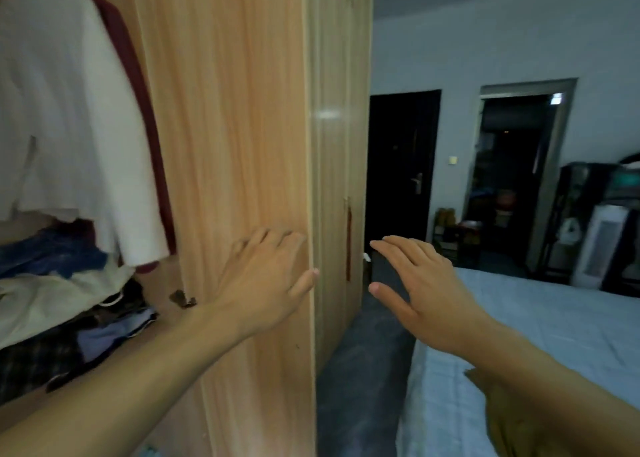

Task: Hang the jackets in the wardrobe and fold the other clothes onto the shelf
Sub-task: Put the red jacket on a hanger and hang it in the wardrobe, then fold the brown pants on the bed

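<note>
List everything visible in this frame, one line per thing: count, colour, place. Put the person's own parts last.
open wooden wardrobe door: one, light wood grain, centre, standing edge-on to the camera
white hanging garment: one, white, inside the wardrobe, upper left
dark red hanging garment: one, dark red, behind the white one
pile of clothes on the shelf: one heap, blue, cream, dark and checked, lower left
closed wardrobe door: one, pale wood, right of the open door
bed with light blue sheet: one, lower right
dark doorways: two, back wall
left hand: fingers straight, flat on the open door near its edge
right hand: open, in the air above the floor, holding nothing
</note>
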Demonstrator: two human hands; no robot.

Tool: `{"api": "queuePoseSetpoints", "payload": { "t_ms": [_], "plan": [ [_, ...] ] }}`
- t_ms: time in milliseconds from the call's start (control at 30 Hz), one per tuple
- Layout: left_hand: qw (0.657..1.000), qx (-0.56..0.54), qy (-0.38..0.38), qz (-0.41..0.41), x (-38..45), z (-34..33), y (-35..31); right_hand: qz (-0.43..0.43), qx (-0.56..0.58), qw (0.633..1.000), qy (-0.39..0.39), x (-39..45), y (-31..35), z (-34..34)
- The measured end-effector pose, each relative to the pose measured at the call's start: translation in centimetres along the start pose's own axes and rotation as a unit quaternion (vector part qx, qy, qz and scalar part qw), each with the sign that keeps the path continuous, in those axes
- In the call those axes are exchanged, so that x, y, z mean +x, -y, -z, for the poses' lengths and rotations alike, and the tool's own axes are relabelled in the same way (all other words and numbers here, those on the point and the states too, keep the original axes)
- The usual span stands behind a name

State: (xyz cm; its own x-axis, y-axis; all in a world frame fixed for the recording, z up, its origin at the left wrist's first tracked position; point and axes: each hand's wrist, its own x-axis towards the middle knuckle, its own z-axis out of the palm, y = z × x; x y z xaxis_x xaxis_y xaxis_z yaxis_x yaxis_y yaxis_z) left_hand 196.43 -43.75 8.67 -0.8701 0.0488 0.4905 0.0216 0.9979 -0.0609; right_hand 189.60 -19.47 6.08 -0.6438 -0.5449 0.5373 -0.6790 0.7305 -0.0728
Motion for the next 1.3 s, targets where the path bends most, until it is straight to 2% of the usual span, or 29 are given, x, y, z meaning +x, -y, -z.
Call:
{"api": "queuePoseSetpoints", "payload": {
  "t_ms": [300, 400, 600, 800, 1000, 1300],
  "plan": [
    [0.982, -0.16, -0.028, -0.1, 1.6, -4.7, -7.4, -0.125, -0.118, 0.984, 0.045, -7.6, -2.9, 3.9],
    [0.968, -0.215, -0.013, -0.126, 1.5, -5.9, -11.0, -0.164, -0.152, 0.973, 0.059, -11.3, -4.0, 5.7],
    [0.948, -0.258, 0.017, -0.187, 0.5, -7.2, -17.9, -0.25, -0.183, 0.95, 0.044, -18.3, -6.4, 9.9],
    [0.938, -0.254, 0.056, -0.227, -0.4, -7.8, -23.7, -0.309, -0.163, 0.936, 0.042, -24.8, -9.8, 10.6],
    [0.94, -0.236, 0.071, -0.236, -0.7, -9.0, -30.0, -0.323, -0.127, 0.937, 0.038, -30.6, -15.7, 10.2],
    [0.933, -0.228, 0.145, -0.237, -1.8, -12.7, -45.3, -0.353, -0.079, 0.931, 0.042, -40.3, -26.9, 11.6]
  ]
}}
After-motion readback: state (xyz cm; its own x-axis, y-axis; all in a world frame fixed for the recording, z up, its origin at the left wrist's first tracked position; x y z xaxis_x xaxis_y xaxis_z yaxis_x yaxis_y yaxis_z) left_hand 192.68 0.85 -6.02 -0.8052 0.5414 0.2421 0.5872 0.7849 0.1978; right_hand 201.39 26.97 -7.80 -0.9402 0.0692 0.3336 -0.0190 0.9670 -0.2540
